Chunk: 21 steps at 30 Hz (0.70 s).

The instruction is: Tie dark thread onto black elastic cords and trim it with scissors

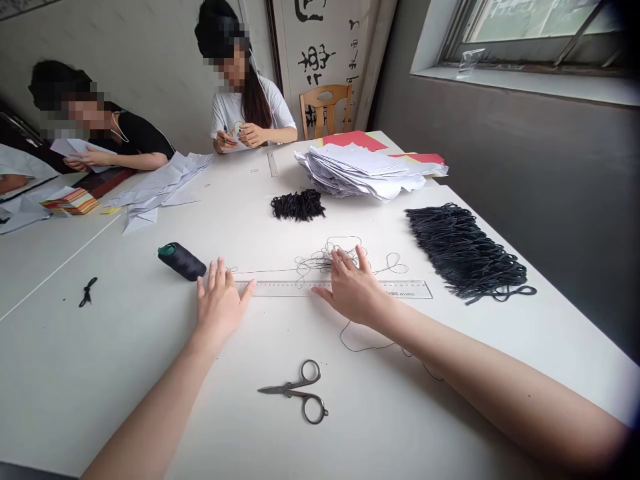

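Note:
A clear ruler lies flat across the white table. My left hand rests with fingers spread over its left end, close to a spool of black thread lying on its side. Further right, my right hand is laid flat, fingers stretched, over the ruler and the edge of a loose tangle of black thread. One strand runs from the tangle leftward along the ruler to my left hand. Another loose strand trails under my right forearm. Nearer to me lie small metal scissors, blades apart.
A long row of black cord loops lies at right, a smaller black bundle at the middle back. Behind are a stack of white papers and a short ruler. Several people sit at the far side. A small black knot lies left.

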Each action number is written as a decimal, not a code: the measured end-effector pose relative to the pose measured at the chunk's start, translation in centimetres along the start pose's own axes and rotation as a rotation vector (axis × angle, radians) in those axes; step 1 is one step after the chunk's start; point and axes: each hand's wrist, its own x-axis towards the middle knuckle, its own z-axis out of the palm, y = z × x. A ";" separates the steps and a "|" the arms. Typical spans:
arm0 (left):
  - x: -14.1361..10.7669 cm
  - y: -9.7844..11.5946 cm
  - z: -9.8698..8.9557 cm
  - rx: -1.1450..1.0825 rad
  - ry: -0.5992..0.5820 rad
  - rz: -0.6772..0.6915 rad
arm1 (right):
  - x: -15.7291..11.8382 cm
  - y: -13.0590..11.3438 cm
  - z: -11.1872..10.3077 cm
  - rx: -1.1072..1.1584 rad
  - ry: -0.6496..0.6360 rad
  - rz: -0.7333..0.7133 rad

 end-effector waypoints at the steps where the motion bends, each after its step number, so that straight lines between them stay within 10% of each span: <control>1: 0.1 -0.1 -0.1 -0.007 0.025 -0.040 | -0.2 -0.1 -0.3 -0.020 0.025 0.022; 8: -0.7 1.2 0.0 -0.235 -0.058 0.346 | -0.6 -1.3 -1.0 -0.017 0.223 -0.233; 16: 0.9 -0.7 -0.7 -0.271 0.086 0.255 | -0.1 -1.9 -0.1 0.067 0.217 -0.394; 21: 3.2 -1.7 -1.2 -0.222 -0.057 0.291 | 0.5 -1.2 0.0 0.182 0.216 -0.376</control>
